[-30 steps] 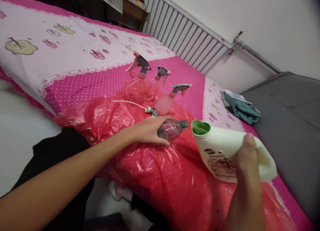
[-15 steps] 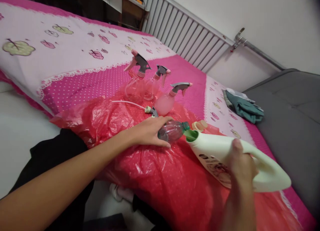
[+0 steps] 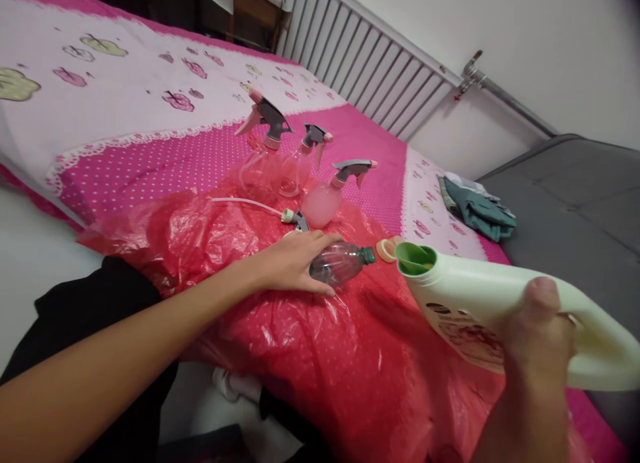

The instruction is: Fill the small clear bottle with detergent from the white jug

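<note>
A right hand [image 3: 540, 336] grips a jug [image 3: 480, 283], its spout [image 3: 417, 259] just drawn back from the bottle [image 3: 337, 263] clasped in the left hand's [image 3: 295, 263] fingers over red plastic [image 3: 320, 376], likely halting any pour; spray bottles [image 3: 323, 204] sit beyond on a bed [image 3: 125, 163].

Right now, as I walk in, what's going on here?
A person's left hand holds a clear bottle, its open mouth towards the pale jug held in the right hand. The jug's green spout is apart from the bottle. Beyond, three sprayers stand on red plastic, and a loose spray head lies beside the left hand.
</note>
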{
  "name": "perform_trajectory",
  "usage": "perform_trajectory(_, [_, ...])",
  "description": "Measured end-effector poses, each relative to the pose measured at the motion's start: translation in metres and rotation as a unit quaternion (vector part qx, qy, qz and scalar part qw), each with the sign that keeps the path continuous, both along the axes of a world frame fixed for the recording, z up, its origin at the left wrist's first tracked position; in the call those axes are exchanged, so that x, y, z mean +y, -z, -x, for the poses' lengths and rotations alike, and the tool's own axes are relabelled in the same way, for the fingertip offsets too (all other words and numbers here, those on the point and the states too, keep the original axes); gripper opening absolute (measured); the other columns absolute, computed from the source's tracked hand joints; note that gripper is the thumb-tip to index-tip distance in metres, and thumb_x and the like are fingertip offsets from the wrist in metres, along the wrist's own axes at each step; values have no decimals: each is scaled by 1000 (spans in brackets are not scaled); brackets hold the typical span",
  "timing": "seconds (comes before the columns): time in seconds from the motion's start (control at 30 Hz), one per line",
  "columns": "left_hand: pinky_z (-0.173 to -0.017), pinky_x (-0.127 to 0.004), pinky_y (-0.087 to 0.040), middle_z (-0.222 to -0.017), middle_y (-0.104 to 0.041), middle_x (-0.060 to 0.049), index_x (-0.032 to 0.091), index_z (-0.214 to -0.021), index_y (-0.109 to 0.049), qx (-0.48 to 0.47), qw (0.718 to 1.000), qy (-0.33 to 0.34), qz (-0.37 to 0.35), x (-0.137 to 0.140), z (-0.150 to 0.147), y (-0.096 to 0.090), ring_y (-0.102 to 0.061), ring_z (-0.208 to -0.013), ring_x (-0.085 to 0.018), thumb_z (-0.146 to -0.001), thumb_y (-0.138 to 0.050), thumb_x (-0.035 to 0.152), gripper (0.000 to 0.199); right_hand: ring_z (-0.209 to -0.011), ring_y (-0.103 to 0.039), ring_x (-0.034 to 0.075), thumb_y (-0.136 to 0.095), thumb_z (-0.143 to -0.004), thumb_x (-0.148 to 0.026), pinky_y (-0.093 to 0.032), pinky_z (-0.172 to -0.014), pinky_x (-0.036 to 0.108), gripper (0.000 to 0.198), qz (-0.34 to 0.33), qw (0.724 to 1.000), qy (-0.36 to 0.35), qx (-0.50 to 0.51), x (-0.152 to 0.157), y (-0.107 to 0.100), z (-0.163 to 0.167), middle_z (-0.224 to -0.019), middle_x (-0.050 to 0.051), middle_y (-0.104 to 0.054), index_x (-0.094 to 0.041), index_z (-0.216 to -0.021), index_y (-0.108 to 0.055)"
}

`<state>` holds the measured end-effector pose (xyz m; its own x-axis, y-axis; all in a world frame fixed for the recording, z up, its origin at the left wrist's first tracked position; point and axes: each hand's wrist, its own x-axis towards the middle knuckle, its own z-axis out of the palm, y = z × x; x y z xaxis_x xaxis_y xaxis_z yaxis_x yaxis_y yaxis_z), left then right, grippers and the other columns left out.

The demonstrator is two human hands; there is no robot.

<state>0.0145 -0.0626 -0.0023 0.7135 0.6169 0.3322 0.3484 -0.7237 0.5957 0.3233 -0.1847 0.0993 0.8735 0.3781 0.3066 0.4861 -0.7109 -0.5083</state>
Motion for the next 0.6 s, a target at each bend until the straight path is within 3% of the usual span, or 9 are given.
perform_trajectory(0.4, [-106, -52, -46, -138, -62, -16, 22, -147, -43, 5, 1000, 0, -21, -3, -1, 0, -60, -128, -37, -76, -83, 57, 88, -137, -50, 51, -23, -77, -69, -37, -118, 49, 98, 45, 988, -87, -121, 6, -7, 2, -122, 40, -63, 6, -123, -67])
perform_trajectory(0.6, [-107, -51, -45, -139, -62, -16, 22, -147, -43, 7, 1000, -3, -24, -4, -1, 0, -60, -128, -37, -76, -82, 56, 88, -137, -49, 52, -23, -77, -67, -38, -117, 52, 97, 55, 986, -97, -123, 5, -11, 0, -122, 41, -63, 8, -121, -66])
